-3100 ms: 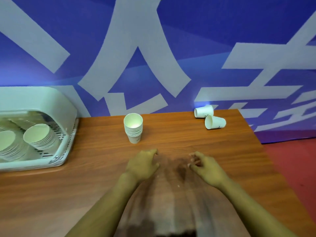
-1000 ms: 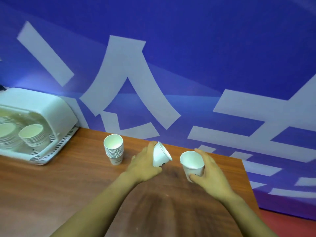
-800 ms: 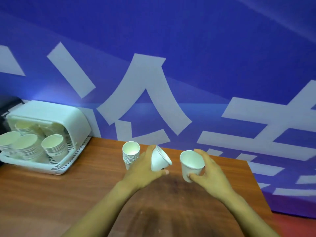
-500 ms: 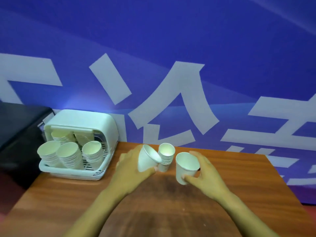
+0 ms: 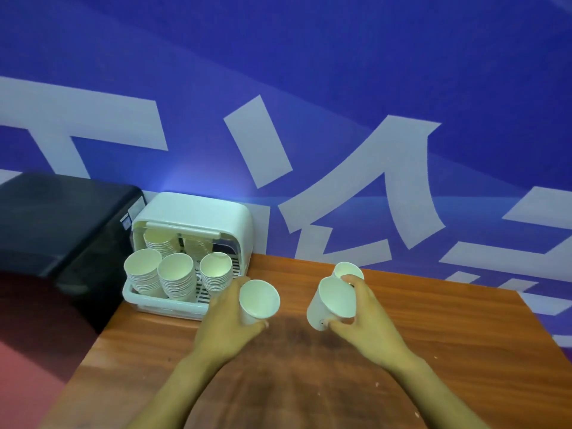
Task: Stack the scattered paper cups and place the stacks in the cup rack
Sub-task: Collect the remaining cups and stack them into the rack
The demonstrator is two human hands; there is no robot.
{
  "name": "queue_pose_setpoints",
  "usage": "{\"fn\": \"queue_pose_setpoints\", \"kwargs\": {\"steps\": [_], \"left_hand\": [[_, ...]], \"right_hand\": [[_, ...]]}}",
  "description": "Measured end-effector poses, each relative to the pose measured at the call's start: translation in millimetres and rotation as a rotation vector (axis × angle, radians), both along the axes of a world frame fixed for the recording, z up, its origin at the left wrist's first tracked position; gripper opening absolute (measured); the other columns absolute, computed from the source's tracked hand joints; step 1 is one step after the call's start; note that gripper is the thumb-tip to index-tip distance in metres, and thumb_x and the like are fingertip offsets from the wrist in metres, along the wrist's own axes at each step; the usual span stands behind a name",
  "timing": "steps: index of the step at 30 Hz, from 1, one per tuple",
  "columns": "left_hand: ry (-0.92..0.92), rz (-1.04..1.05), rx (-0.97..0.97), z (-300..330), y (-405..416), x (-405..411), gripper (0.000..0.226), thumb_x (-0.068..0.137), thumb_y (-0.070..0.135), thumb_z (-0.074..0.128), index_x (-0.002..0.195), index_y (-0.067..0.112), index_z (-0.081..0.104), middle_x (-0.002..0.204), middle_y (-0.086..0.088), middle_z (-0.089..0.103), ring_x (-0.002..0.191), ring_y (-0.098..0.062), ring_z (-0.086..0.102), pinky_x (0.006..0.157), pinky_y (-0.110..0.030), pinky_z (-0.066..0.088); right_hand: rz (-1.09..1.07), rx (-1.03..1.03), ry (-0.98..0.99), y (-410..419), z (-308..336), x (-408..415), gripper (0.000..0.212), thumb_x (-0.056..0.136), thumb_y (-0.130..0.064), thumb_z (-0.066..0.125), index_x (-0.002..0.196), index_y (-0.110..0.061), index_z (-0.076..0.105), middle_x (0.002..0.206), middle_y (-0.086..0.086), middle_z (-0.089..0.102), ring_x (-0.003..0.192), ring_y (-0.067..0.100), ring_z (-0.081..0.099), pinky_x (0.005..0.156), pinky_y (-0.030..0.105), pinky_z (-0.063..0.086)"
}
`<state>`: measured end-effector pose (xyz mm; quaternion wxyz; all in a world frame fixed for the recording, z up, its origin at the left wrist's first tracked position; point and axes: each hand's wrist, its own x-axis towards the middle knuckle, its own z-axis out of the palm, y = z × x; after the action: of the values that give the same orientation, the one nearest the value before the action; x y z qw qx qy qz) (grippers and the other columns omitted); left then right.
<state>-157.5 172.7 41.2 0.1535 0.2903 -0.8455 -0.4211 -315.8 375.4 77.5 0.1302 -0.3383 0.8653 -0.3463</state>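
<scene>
Left hand (image 5: 227, 317) had its grip curled round a single paper cup (image 5: 259, 300), mouth tipped toward the camera, held just above the bench (image 5: 433, 351) near the front right corner of the cup rack (image 5: 192, 212). Thumb sat under the cup, fingers wrapped behind it.

Right hand (image 5: 368, 323) had its grip round a second cup (image 5: 332, 300), tilted with the mouth facing up and to the right, thumb at the base, fingers over the rim on the far side. Right behind those fingers stood the stack of cups (image 5: 348, 270) on the bench; only its top rim showed, so couldn't tell whether the held cup touched it.

Neither held cup was nested in anything.

The rack sat at the back left corner of the bench, against the blue wall (image 5: 309, 72) with big white characters. It was white, hood raised. Three stacks leaned forward in the front row: left stack (image 5: 143, 274), middle stack (image 5: 177, 275), right stack (image 5: 216, 270). More stacks sat behind them under the hood, partly hidden.

A black cabinet (image 5: 55, 218) stood left of the rack, off the bench. Red floor (image 5: 31, 366) showed below it. Bench surface was wood grain, with a dark worn patch between the forearms.
</scene>
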Motion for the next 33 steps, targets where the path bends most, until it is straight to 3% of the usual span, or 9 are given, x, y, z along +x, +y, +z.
{"fn": "queue_pose_setpoints", "kwargs": {"steps": [4,8,11,14,17,20,26,33], "left_hand": [[0.016,0.102,0.014,1,-20,9,0.066,0.068,0.027,0.078,0.12,0.04,0.039,0.118,0.011,0.049,0.109,-0.013,0.051,0.085,-0.026,0.043],[0.011,0.184,-0.053,8,-51,21,0.086,0.07,0.017,0.076,0.141,0.018,0.028,0.131,0.002,0.037,0.113,-0.013,0.04,0.091,-0.025,0.034],[0.026,0.188,-0.099,13,-75,21,0.08,0.067,0.012,0.074,0.136,0.019,0.035,0.128,0.0,0.04,0.116,-0.018,0.043,0.093,-0.029,0.037],[0.058,0.18,-0.16,10,-102,13,0.072,0.059,0.018,0.072,0.124,0.024,0.043,0.115,0.003,0.049,0.108,-0.02,0.051,0.089,-0.041,0.048],[0.092,0.135,-0.212,5,-118,6,0.073,0.059,0.015,0.075,0.125,0.021,0.045,0.117,0.001,0.05,0.107,-0.024,0.052,0.087,-0.041,0.047],[0.086,0.038,-0.266,-7,-131,3,0.074,0.061,0.011,0.076,0.128,0.014,0.046,0.123,-0.005,0.052,0.111,-0.029,0.052,0.09,-0.04,0.043],[-0.143,-0.127,-0.382,-30,-149,-2,0.075,0.066,0.033,0.074,0.134,0.026,0.041,0.126,0.004,0.052,0.115,-0.025,0.05,0.09,-0.039,0.038],[-0.332,-0.237,-0.487,-33,-158,-6,0.073,0.072,0.062,0.055,0.137,0.038,0.031,0.135,0.011,0.042,0.129,-0.019,0.033,0.11,-0.045,0.022]], "right_hand": [[0.016,-0.035,-0.106,-22,-17,-5,0.073,0.071,-0.023,0.078,0.127,-0.036,0.032,0.122,-0.014,0.043,0.113,0.006,0.044,0.092,0.022,0.037],[0.023,-0.026,-0.142,-44,-33,1,0.072,0.069,-0.022,0.079,0.124,-0.037,0.036,0.119,-0.015,0.045,0.112,0.006,0.044,0.093,0.023,0.039],[0.023,0.007,-0.123,-54,-34,7,0.073,0.069,-0.023,0.079,0.126,-0.036,0.035,0.12,-0.014,0.044,0.114,0.007,0.044,0.095,0.023,0.039],[-0.027,-0.016,-0.084,-67,-24,8,0.071,0.071,-0.022,0.079,0.125,-0.036,0.034,0.119,-0.018,0.043,0.113,0.005,0.043,0.094,0.022,0.037],[-0.112,-0.064,-0.061,-79,-16,17,0.069,0.07,-0.02,0.08,0.12,-0.038,0.036,0.113,-0.025,0.044,0.109,0.005,0.045,0.091,0.021,0.038],[-0.177,-0.087,-0.067,-87,-20,32,0.069,0.069,-0.021,0.081,0.122,-0.033,0.039,0.117,-0.018,0.048,0.11,0.007,0.047,0.092,0.025,0.042],[-0.278,-0.067,-0.069,-98,-21,55,0.07,0.069,-0.023,0.08,0.123,-0.037,0.038,0.118,-0.015,0.046,0.109,0.007,0.046,0.087,0.021,0.04],[-0.248,-0.007,-0.077,-106,-18,61,0.069,0.07,-0.021,0.08,0.118,-0.04,0.034,0.115,-0.017,0.044,0.106,0.007,0.045,0.082,0.015,0.036]]}}
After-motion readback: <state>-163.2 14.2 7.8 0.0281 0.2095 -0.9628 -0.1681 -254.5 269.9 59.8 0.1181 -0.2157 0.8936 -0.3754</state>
